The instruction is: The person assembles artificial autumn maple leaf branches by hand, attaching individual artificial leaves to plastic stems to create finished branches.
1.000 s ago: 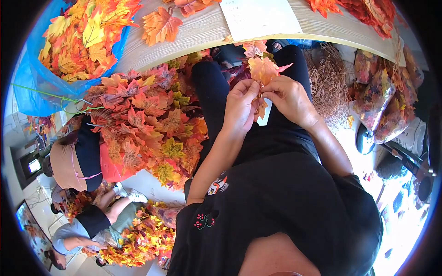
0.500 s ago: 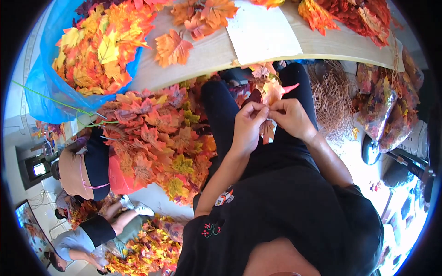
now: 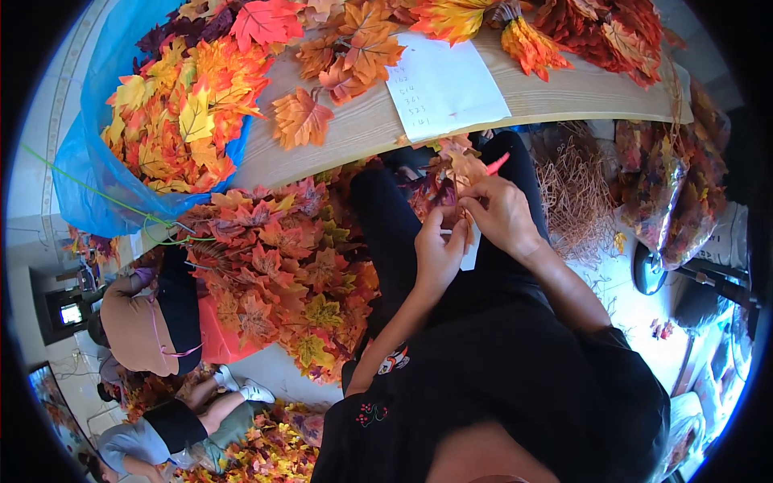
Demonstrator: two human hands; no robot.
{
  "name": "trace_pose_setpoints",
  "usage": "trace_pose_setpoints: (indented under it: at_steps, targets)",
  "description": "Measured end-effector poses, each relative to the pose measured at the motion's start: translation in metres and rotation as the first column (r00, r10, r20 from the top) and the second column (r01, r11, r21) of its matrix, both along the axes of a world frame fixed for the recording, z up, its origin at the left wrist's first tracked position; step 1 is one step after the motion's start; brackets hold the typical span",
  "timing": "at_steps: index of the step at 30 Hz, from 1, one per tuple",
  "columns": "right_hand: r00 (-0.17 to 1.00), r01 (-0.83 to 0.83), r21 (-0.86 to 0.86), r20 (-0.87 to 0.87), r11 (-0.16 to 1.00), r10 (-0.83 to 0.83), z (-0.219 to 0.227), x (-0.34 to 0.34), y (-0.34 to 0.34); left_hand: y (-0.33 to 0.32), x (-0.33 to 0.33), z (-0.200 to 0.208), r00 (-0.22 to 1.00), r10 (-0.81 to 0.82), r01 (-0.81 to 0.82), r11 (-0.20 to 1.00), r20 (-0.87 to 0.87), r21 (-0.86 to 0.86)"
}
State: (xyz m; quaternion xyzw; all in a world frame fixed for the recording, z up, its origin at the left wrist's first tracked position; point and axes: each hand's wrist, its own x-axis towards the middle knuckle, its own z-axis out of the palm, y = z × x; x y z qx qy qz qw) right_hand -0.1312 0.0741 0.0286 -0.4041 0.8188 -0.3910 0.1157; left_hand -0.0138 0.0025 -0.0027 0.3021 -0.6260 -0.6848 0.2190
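My left hand (image 3: 440,253) and my right hand (image 3: 503,213) are close together above my lap, both with fingers pinched. Between them is the strand of an artificial maple leaf garland (image 3: 465,169), its orange leaves fanning out beyond my fingertips. A white tag-like strip (image 3: 471,251) hangs below, beside my left fingertips. My right thumb and forefinger grip the strand just above the left hand's. The exact spot they pinch is partly covered by the fingers. A pointed red leaf tip (image 3: 498,164) sticks out past my right knuckles.
Ahead, a wooden table (image 3: 338,129) bears loose leaves and a white paper sheet (image 3: 447,88). A blue bag (image 3: 68,181) of leaves stands at left, above a heap of leaf garlands (image 3: 274,266). Brown twine (image 3: 572,185) and a bagged leaf bundle (image 3: 672,185) lie right. Other people work at left.
My right hand has turned over, its back now showing more, and my left hand has shifted slightly lower. The white strip shows more plainly. The whole view has tilted slightly.
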Motion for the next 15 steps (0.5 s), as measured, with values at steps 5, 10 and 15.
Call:
trace_pose_setpoints:
  at_steps: [5,10,15]
  targets:
    - [0.989,-0.02,0.053,-0.143,0.998,0.027,0.011,-0.008,-0.005,-0.022,-0.003,0.01,0.976,-0.06,0.152,0.877,0.211,-0.455]
    - [0.98,-0.066,0.076,-0.181,0.995,0.079,0.032,-0.023,-0.006,-0.033,-0.011,0.026,0.915,-0.354,0.397,0.871,-0.192,0.289]
    - [0.94,-0.238,-0.002,-0.253,0.971,0.23,0.061,-0.045,-0.009,-0.045,-0.024,0.059,0.906,-0.301,0.422,0.671,-0.296,0.61]
